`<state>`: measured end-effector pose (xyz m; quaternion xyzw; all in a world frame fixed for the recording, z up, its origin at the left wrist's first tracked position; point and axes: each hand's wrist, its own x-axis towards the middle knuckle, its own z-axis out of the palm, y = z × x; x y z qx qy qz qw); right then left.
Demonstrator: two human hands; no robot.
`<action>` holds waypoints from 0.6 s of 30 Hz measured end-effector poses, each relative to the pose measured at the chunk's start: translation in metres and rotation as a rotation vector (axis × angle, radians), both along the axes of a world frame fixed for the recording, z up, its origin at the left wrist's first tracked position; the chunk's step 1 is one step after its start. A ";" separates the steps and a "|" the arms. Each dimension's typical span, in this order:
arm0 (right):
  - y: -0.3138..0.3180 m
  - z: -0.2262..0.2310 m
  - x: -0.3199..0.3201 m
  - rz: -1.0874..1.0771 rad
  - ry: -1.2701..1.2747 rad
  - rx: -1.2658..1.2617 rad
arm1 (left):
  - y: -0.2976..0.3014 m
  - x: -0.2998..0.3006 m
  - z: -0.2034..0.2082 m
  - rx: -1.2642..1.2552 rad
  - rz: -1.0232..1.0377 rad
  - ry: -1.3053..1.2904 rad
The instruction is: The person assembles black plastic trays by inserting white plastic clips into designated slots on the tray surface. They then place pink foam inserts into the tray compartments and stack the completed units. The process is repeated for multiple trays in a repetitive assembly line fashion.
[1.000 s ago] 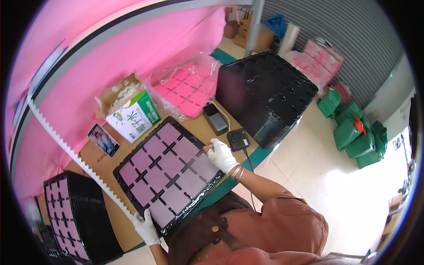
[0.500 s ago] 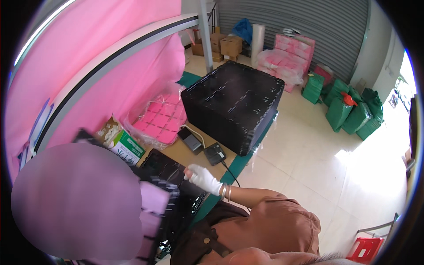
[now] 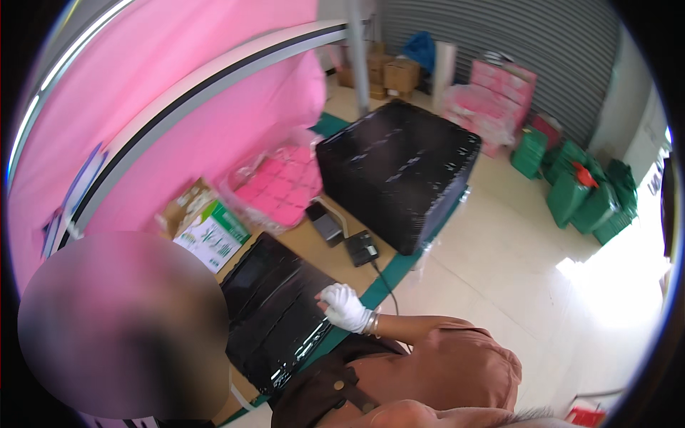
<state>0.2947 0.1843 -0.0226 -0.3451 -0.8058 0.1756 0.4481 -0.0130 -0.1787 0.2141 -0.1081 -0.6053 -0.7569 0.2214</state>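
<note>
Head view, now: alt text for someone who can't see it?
White-gloved right hand at the edge of a black tray; lower left is blurred out, left hand not visible. Beyond: green-and-white box, pink sheets in clear plastic, large black stack.

Blk rect. tray (image 3: 275, 303) (glossy, w/ ridges) lies flat on brown-topped tbl (image 3: 301, 241), by its green edge (image 3: 408, 265).

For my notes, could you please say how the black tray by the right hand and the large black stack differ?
The black tray lies low, while the black stack rises as a tall block. The tray sits beside the white-gloved right hand; the stack stands farther away, with no hand near it. Both look black and shiny.
</note>
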 end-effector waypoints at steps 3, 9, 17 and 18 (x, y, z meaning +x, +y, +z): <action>-0.006 0.005 -0.010 0.204 -0.013 0.070 | -0.048 -0.011 0.015 0.095 0.071 -0.144; -0.009 -0.009 0.001 0.202 -0.102 0.188 | -0.092 -0.109 0.005 0.193 0.015 -0.186; -0.010 -0.003 -0.010 0.349 -0.235 0.222 | -0.111 -0.135 -0.008 0.236 0.005 -0.216; -0.007 -0.003 -0.011 0.362 -0.237 0.219 | -0.109 -0.142 -0.015 0.214 0.010 -0.226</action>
